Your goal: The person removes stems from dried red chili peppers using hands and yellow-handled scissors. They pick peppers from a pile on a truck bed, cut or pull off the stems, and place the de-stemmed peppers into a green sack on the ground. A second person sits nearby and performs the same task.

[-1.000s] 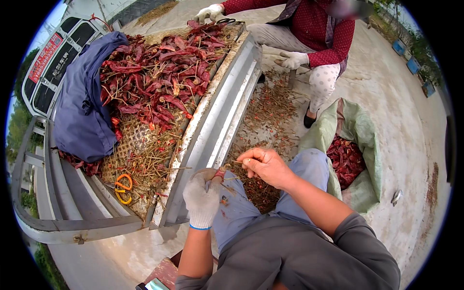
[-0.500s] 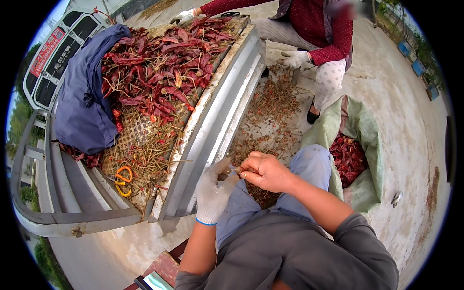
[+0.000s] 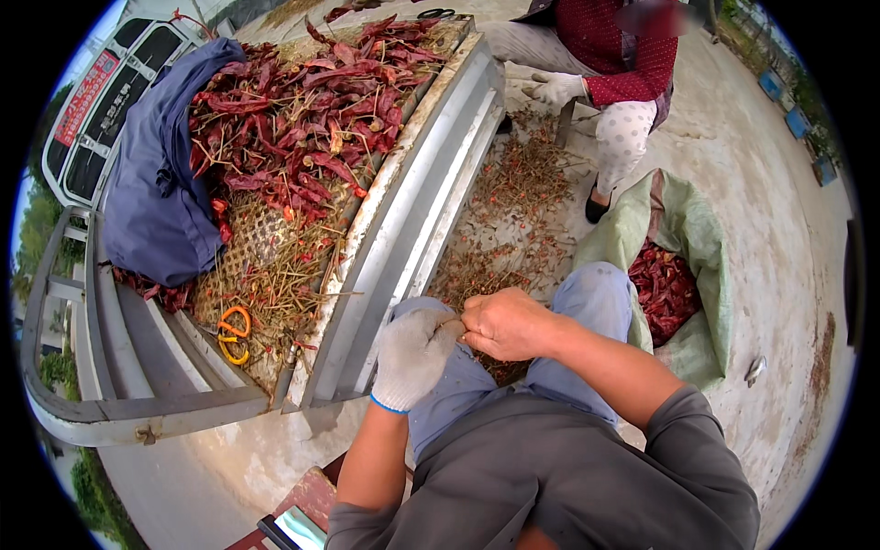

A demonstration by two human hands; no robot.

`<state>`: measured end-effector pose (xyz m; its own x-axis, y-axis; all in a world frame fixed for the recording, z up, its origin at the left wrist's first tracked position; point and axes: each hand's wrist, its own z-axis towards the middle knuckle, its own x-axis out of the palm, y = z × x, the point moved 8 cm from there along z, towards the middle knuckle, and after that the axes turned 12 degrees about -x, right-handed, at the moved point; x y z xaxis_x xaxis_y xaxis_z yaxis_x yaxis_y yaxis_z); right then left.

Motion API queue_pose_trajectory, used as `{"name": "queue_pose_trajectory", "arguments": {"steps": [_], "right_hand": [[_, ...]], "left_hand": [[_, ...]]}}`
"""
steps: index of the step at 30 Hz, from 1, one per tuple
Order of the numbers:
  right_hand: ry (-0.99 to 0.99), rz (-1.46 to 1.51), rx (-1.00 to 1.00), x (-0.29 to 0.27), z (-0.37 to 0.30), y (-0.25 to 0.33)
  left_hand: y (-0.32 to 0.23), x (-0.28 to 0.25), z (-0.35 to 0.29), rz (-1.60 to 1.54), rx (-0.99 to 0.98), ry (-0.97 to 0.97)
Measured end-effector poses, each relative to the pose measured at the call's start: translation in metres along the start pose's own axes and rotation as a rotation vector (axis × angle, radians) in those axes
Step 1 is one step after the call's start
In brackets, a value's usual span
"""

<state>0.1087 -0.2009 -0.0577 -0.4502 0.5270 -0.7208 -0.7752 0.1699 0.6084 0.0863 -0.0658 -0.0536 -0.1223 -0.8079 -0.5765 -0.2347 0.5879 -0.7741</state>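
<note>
Head view: hands meet over the lap
Left hand (image 3: pixel 414 356): gloved; curled; grip unclear
Right hand (image 3: pixel 507 323): bare; fingers pinched on a thin stem (image 3: pixel 451 322)
Dried chillies (image 3: pixel 302 101): heaped on the tray (image 3: pixel 403 183)

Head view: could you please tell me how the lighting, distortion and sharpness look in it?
Head view: soft, even daylight with faint shadows and no glare; the fisheye bends the metal rail near the black rim; the left hand, right hand and dried red chillies look sharp.
</note>
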Motion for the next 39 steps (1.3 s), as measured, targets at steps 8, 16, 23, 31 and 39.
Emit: {"name": "queue_pose_trajectory", "arguments": {"steps": [8,16,23,31,39], "right_hand": [[-0.064,0.088,-0.132,-0.013,-0.005,0.015],[-0.434,-0.163,0.618,-0.118,-0.182,-0.065],[-0.289,-0.667,1.383,-0.134,-0.426,-0.111],[-1.210,1.216,0.714,-0.074,-0.285,-0.083],[-0.588,1.389,0.616,-0.019,-0.133,-0.029]], "left_hand": [[0.054,0.038,0.001,-1.086,-0.411,0.247],[0.099,0.019,0.020,-0.705,-0.451,-0.082],[0.087,0.025,0.027,-0.464,-0.249,-0.115],[0.058,0.042,0.021,-0.309,-0.176,0.003],[-0.031,0.081,-0.003,-0.270,0.041,0.210]]}}
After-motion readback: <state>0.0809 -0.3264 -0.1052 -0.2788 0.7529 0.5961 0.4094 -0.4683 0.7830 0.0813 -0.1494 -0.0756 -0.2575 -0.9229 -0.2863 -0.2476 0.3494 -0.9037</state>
